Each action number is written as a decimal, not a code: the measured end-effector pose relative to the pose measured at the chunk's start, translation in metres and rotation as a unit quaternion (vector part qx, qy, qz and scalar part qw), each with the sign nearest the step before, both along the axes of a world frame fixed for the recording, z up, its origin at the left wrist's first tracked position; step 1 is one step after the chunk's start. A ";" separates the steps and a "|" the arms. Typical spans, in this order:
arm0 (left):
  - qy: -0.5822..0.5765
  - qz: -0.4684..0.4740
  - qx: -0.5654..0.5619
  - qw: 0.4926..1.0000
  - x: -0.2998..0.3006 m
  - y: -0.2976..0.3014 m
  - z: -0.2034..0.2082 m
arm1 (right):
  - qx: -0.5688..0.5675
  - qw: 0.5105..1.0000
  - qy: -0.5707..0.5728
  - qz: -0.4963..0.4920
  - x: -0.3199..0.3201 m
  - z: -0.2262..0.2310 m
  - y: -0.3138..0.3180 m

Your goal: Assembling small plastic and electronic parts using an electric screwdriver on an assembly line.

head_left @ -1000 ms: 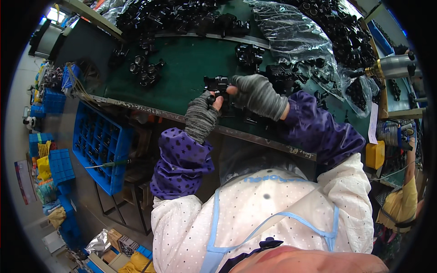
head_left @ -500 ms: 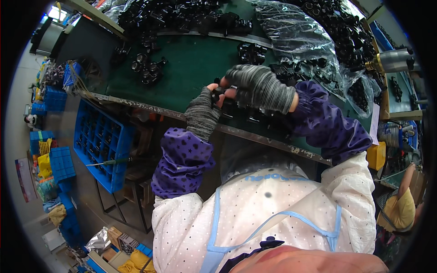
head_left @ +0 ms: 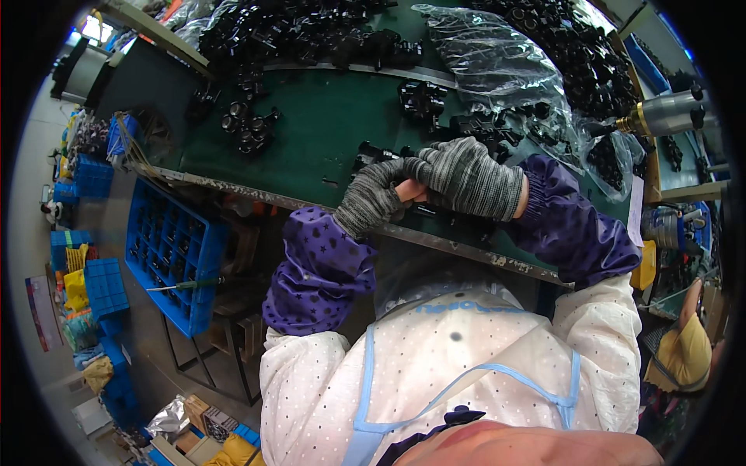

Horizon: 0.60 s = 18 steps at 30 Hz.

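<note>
My left hand [head_left: 371, 198], in a grey striped fingerless glove, is closed and meets my right hand [head_left: 472, 180] over the near edge of the green worktable [head_left: 311, 116]. The right one, gloved the same way, curls over the left fingertips. Whatever lies between the fingers is hidden. Just beyond the left knuckles sits a black plastic part [head_left: 373, 154] on the table. A larger black part [head_left: 422, 99] stands farther back, near a low metal strip [head_left: 357, 68].
Piles of black parts [head_left: 303, 35] cover the far side, some under clear plastic film [head_left: 501, 58]. A small cluster of round black parts [head_left: 249, 126] lies left. A blue divided crate [head_left: 175, 256] with a screwdriver [head_left: 186, 284] stands left of the table. Someone in yellow [head_left: 684, 353] is at right.
Both hands have shifted slightly right and closed together; the small black part seen between the fingers is hidden. Black pieces beyond the left hand have come into view.
</note>
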<state>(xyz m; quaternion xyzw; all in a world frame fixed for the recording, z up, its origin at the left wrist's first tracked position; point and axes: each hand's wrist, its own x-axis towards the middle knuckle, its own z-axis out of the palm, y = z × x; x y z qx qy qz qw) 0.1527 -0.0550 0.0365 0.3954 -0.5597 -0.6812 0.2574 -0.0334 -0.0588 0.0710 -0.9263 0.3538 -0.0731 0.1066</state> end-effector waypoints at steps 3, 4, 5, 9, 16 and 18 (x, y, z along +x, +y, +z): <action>0.023 -0.017 0.025 0.999 -0.004 -0.003 -0.003 | -0.040 0.996 -0.076 0.018 -0.010 -0.009 0.004; 0.029 -0.017 0.028 0.999 -0.005 -0.003 -0.004 | -0.048 0.993 -0.107 0.013 -0.013 -0.011 0.005; 0.025 -0.011 0.032 0.999 -0.006 -0.005 -0.004 | -0.039 0.994 -0.105 -0.001 -0.015 -0.012 0.006; -0.012 0.066 -0.199 0.978 -0.026 -0.007 -0.010 | -0.063 0.978 -0.195 -0.037 -0.031 -0.013 0.007; -0.251 0.041 -0.616 0.745 -0.048 -0.041 -0.041 | 0.010 0.971 -0.182 -0.157 -0.050 -0.019 -0.016; -0.275 0.087 -0.584 0.758 -0.058 -0.065 -0.057 | -0.034 0.978 -0.111 -0.176 -0.060 -0.020 -0.028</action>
